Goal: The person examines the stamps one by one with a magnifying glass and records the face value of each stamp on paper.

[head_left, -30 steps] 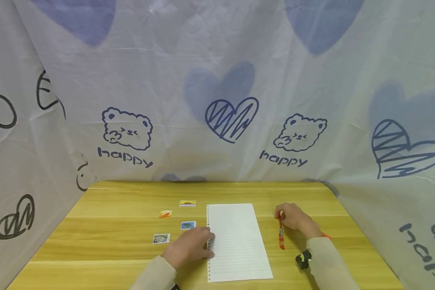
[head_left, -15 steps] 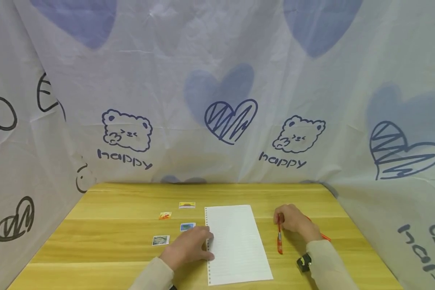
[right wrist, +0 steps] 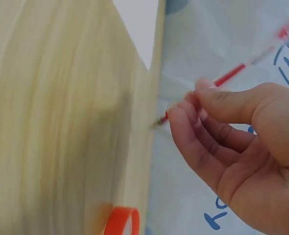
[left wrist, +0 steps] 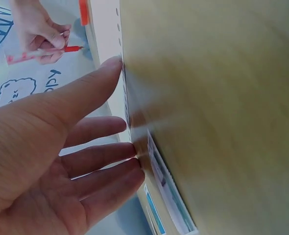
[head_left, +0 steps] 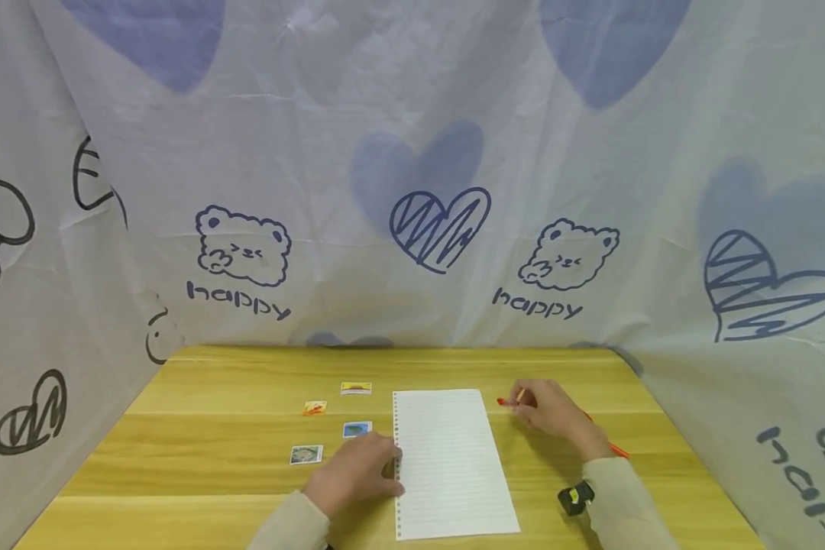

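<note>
A white lined sheet of paper (head_left: 450, 466), punched with holes down its left side, lies in the middle of the table. My left hand (head_left: 357, 472) rests at that holed edge, fingers relaxed and thumb tip touching the paper. Right of the sheet, my right hand (head_left: 553, 409) is raised and pinches a red pen (right wrist: 230, 75) between thumb and fingers. In the right wrist view the pen slants, its tip pointing down toward the table. Just left of my left hand are small stamp-like picture cards, among them a blue one (head_left: 357, 429) and a grey-green one (head_left: 305, 454).
Farther back lie a yellow picture card (head_left: 355, 388) and a red-and-yellow one (head_left: 314, 408). An orange-red ring-shaped thing (right wrist: 122, 221) sits on the table, partly hidden by my right forearm in the head view. A printed curtain (head_left: 337, 305) hangs behind the wooden table (head_left: 199, 428).
The pen in my right hand has swung from lying toward me to pointing left toward the paper. My right hand has shifted slightly left. My left hand has stayed nearly still.
</note>
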{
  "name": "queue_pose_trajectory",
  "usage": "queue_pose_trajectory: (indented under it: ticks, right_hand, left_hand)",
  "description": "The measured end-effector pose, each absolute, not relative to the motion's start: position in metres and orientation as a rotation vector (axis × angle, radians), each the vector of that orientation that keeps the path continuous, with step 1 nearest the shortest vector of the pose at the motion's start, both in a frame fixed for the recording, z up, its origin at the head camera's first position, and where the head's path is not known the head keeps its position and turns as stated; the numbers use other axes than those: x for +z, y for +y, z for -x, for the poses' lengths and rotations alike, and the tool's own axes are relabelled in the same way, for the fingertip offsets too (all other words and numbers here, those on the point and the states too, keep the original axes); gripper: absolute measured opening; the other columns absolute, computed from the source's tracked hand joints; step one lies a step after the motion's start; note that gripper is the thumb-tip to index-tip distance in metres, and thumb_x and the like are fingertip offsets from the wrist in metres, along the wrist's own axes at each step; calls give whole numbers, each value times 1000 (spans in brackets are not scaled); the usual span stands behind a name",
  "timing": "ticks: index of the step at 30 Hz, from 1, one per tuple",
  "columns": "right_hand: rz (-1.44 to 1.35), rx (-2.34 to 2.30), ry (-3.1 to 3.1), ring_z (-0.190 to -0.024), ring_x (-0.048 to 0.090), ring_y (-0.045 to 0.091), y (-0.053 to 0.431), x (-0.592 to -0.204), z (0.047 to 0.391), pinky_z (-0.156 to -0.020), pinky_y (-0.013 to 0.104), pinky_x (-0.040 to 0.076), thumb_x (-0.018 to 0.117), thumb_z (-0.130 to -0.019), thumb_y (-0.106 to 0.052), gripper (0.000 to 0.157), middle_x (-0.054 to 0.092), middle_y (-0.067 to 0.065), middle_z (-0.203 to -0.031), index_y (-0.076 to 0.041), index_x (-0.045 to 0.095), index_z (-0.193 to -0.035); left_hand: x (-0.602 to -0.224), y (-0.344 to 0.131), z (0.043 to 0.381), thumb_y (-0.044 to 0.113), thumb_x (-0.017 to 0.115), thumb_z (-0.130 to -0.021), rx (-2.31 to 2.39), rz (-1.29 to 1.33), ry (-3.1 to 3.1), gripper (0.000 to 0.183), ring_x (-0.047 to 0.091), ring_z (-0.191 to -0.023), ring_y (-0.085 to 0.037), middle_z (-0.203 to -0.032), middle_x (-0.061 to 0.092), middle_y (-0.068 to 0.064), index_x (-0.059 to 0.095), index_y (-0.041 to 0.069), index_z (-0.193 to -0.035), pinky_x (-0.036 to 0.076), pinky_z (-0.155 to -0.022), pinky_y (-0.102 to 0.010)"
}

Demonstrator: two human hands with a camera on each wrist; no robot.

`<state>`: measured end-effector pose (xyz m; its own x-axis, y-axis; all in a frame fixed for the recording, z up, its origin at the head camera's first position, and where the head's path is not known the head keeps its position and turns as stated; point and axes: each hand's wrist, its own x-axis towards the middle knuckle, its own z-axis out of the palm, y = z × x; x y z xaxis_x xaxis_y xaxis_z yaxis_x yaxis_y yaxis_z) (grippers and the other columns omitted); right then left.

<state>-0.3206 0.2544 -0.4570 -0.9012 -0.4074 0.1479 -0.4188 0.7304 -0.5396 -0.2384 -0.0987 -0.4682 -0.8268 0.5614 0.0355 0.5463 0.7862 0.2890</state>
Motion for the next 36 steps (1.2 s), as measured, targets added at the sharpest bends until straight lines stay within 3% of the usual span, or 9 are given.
queue_pose_trajectory:
  ticks: [5,11,16,19,26,31,36]
  right_hand:
    - [-700,1079,-2888,-58,53,8,246,-450,317,-52,21,44,65,-99,-4,6,61,3,-68,-7,61,-95]
    - [-727,1266,-2827,-62,57,9,237,-448,316,-53,22,49,62,-101,-4,4,66,11,-76,0,61,-99]
    - [-694,1414,-2801,-68,66,15,230,-447,316,-62,35,62,60,-103,-6,13,71,20,-82,6,59,-105]
    - [-677,1520,-2781,-71,70,20,226,-449,317,-67,42,64,61,-102,-5,16,72,25,-85,8,56,-107]
    - [-590,1736,-2757,-72,69,19,212,-445,316,-71,46,64,63,-99,-5,19,72,18,-84,9,55,-108]
    - [-638,1719,-2786,-71,69,18,204,-444,317,-70,40,64,63,-100,-9,25,73,18,-86,12,64,-112]
    - [-668,1626,-2819,-74,71,18,194,-447,315,-70,32,63,67,-99,-14,22,75,20,-91,6,71,-107]
  left_hand:
    - [-467,-97,240,28,89,-77,476,-894,2903,23,43,-58,-5,-65,57,9,73,13,-80,38,-54,-21]
    - [-468,-97,241,28,90,-78,468,-887,2904,23,42,-59,-5,-64,55,9,74,12,-82,37,-54,-22]
    - [-467,-96,241,28,90,-78,473,-890,2902,23,41,-58,-5,-64,54,9,74,11,-83,36,-54,-22]
    - [-466,-96,241,28,90,-78,478,-891,2905,24,41,-58,-5,-63,54,9,74,11,-82,36,-54,-22]
    - [-467,-95,242,29,90,-78,472,-898,2918,24,41,-58,-5,-63,53,9,73,12,-81,35,-54,-22]
    - [-467,-95,242,29,90,-78,450,-918,2927,24,41,-59,-6,-63,52,9,72,12,-81,35,-55,-22]
    - [-467,-95,241,28,90,-78,447,-908,2927,24,42,-57,-5,-61,52,9,71,12,-79,36,-54,-22]
